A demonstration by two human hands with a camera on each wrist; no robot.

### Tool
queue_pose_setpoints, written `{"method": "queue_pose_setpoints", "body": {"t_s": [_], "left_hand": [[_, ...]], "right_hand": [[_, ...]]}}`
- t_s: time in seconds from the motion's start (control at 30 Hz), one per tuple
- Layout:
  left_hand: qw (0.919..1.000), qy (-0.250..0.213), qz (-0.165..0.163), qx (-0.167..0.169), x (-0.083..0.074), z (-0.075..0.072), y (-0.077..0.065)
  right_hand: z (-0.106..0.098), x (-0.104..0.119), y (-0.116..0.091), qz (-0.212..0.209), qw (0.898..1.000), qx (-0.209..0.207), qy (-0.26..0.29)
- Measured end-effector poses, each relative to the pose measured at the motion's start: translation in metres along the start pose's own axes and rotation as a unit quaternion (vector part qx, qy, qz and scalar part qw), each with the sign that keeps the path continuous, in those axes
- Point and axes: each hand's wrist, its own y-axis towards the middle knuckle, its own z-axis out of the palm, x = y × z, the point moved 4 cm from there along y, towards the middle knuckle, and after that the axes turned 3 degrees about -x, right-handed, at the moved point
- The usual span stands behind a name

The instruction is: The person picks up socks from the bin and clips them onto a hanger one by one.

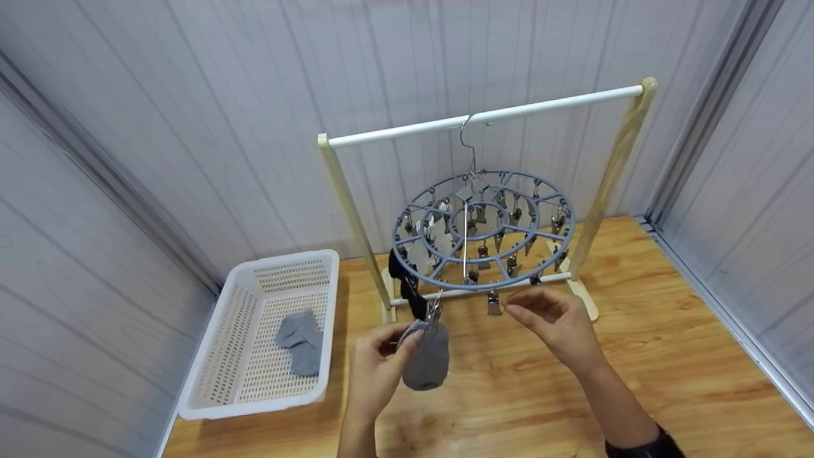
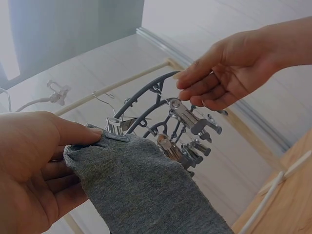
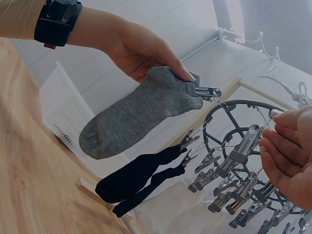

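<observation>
A grey sock (image 1: 427, 359) hangs from a metal clip (image 3: 207, 91) at the front of the round hanger (image 1: 439, 280), its cuff caught in the clip. My left hand (image 1: 378, 362) pinches the sock at the cuff, thumb on top right beside the clip. My right hand (image 1: 559, 321) is raised at the hanger's front edge, fingers loosely bent and holding nothing. Its fingertips are close to a bare metal clip (image 1: 494, 303). Two black socks (image 3: 141, 178) hang clipped on the hanger's left side.
A white plastic basket (image 1: 321, 381) on the left contains more grey fabric (image 1: 301, 340). The hanger hooks over the white bar (image 1: 407, 130) of a wooden-legged rack (image 1: 353, 216) on the wood-grain table (image 1: 509, 407). Several bare clips dangle below the rings.
</observation>
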Motion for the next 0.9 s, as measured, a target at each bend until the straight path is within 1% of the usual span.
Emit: {"method": "queue_pose_setpoints", "body": {"t_s": [0.1, 0.2, 0.33, 0.4, 0.53, 0.67, 0.9], "left_hand": [[1.0000, 0.000, 0.006, -0.001, -0.001, -0.001, 0.000], [0.9999, 0.005, 0.012, -0.003, -0.001, -0.001, 0.000], [0.9999, 0.003, 0.014, -0.003, -0.002, -0.001, 0.000], [0.9999, 0.002, 0.012, -0.003, -0.002, -0.001, 0.000], [1.0000, 0.004, 0.003, 0.000, -0.001, -0.002, 0.000], [0.9999, 0.012, -0.006, 0.003, -0.001, -0.002, 0.000], [0.9999, 0.012, -0.008, 0.009, -0.001, 0.000, 0.000]], "right_hand": [[0.000, -0.001, 0.000, -0.007, 1.000, -0.003, 0.001], [0.001, -0.003, 0.001, -0.022, 1.000, -0.004, -0.001], [0.005, -0.007, 0.003, -0.035, 0.999, -0.001, -0.004], [0.007, -0.010, 0.004, -0.030, 1.000, 0.004, -0.005], [0.012, -0.015, 0.003, -0.003, 1.000, 0.008, -0.010], [0.017, -0.017, 0.001, 0.017, 1.000, 0.008, -0.002], [0.021, -0.019, -0.002, 0.009, 1.000, -0.001, 0.013]]}}
